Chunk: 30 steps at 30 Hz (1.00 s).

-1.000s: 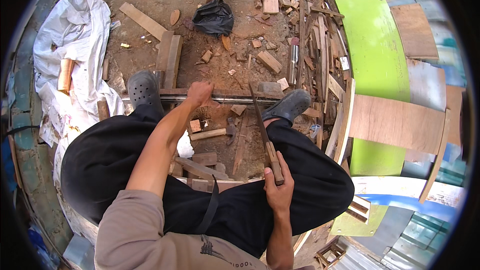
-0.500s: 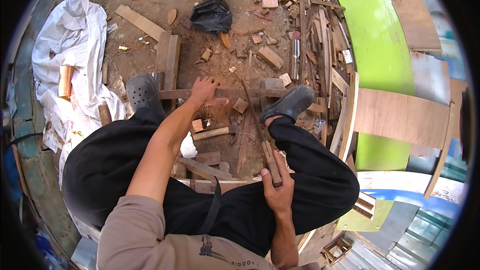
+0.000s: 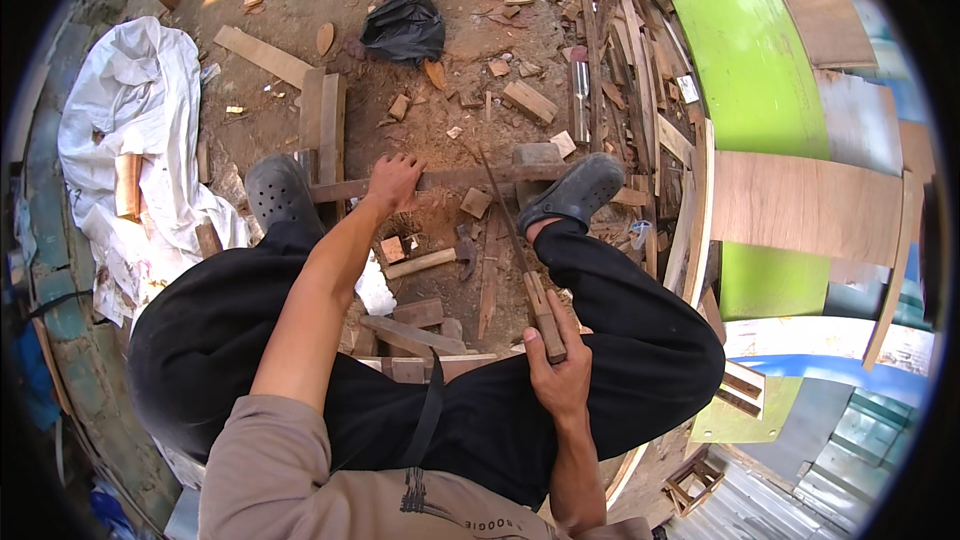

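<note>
A long wooden strip (image 3: pixel 470 178) lies crosswise between my feet, its ends near the two grey clogs and its right part on a wood block (image 3: pixel 537 153). My left hand (image 3: pixel 397 182) is closed over the strip, left of its middle. In my right hand (image 3: pixel 560 370) is the wooden handle of a handsaw (image 3: pixel 541 315), by my right thigh. The saw's narrow dark blade slants away and crosses the strip to the right of my left hand. Whether its teeth touch the wood I cannot tell. Below the strip lies a hammer (image 3: pixel 425 263) with a wooden handle.
Wood offcuts (image 3: pixel 530 102) and long scrap strips (image 3: pixel 640 80) litter the dirt on the right. Beyond them lie green and brown panels (image 3: pixel 755 70). A black plastic bag (image 3: pixel 403 28) lies ahead, a white sack (image 3: pixel 135 110) at left. Boards (image 3: pixel 333 120) stand near my left foot.
The view has shifted slightly, moving the far ground leftward in it. Both hands keep their holds on the strip and the saw, with little visible movement of either.
</note>
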Available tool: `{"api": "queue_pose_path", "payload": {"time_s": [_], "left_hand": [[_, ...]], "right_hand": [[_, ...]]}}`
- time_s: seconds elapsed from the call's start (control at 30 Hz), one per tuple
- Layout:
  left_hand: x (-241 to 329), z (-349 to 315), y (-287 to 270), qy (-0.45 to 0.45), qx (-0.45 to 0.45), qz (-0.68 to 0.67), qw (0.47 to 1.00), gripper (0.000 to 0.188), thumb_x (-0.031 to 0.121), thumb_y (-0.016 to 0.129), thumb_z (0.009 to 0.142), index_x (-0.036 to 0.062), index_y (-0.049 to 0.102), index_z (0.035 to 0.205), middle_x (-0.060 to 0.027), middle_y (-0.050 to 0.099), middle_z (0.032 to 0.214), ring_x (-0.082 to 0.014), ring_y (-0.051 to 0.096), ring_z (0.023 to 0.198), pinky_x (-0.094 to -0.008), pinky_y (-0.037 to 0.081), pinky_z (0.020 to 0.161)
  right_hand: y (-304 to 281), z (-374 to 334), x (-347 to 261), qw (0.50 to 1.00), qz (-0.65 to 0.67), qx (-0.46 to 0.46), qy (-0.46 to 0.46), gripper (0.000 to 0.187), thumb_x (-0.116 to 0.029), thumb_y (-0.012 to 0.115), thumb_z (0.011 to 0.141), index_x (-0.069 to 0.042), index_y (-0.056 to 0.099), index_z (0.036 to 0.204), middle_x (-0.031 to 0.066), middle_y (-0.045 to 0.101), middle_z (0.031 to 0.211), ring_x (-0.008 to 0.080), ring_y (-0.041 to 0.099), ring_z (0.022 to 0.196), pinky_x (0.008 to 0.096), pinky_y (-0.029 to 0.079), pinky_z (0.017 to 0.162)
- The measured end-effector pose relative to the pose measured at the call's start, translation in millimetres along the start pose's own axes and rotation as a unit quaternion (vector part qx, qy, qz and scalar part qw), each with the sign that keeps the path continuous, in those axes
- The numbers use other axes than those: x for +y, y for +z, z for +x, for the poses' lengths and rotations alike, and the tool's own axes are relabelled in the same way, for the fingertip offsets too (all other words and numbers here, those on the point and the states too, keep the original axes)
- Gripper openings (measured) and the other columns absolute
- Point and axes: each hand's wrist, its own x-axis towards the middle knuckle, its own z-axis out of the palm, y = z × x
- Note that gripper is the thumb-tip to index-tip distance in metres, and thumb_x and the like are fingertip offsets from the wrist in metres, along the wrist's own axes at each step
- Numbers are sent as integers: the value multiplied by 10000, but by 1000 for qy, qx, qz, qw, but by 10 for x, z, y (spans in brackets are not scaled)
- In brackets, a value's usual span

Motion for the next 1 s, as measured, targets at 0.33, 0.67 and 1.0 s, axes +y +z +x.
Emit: {"api": "queue_pose_path", "payload": {"time_s": [0.33,0.67,1.0], "left_hand": [[-24,288,-198,-89,-263,-54,959,538,512,814,700,104,743,1043,-163,754,983,-371,733,949,-486,586,813],[-62,383,-210,-92,-305,-87,944,814,704,861,617,62,737,1102,-196,754,1004,-405,718,989,-496,560,870],[-123,443,-213,-131,-360,-97,919,821,699,841,650,39,743,1129,-201,754,1066,-384,716,1042,-489,560,904]], "right_hand": [[-41,-59,-160,1000,24,-12,10,557,-160,696,973,9,535,1479,267,728,1201,252,724,1101,342,550,914],[536,-22,-94,997,70,-15,36,553,-133,679,969,16,534,1481,278,671,1323,291,678,1210,362,524,993],[604,52,-22,993,90,-28,73,553,-145,678,963,24,540,1471,284,661,1336,327,665,1241,365,505,1022]]}}
